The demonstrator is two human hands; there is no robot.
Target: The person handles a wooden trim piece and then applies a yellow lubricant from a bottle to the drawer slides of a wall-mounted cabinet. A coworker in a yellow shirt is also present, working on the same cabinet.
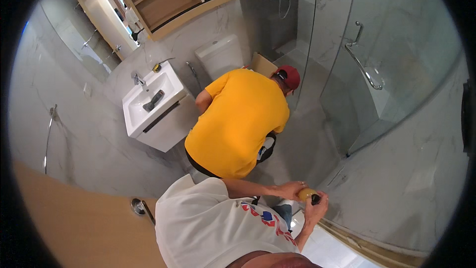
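My left hand (291, 189) and my right hand (315, 210) are close together at the lower right, in front of my white printed shirt. Between them is a small rounded yellowish object with a black end (306, 194), its kind unclear at this size. The fingers of my left hand close on its yellowish side. My right hand curls about the black end. Parts of the object are hidden by my fingers.
A person in a yellow shirt (238, 119) and red cap crouches ahead, near the toilet (220, 55). A dark hand tool (154, 100) lies in the white washbasin (130, 115), and a tape measure (157, 67) rests on its rim. The glass shower door (396, 64) stands at right.
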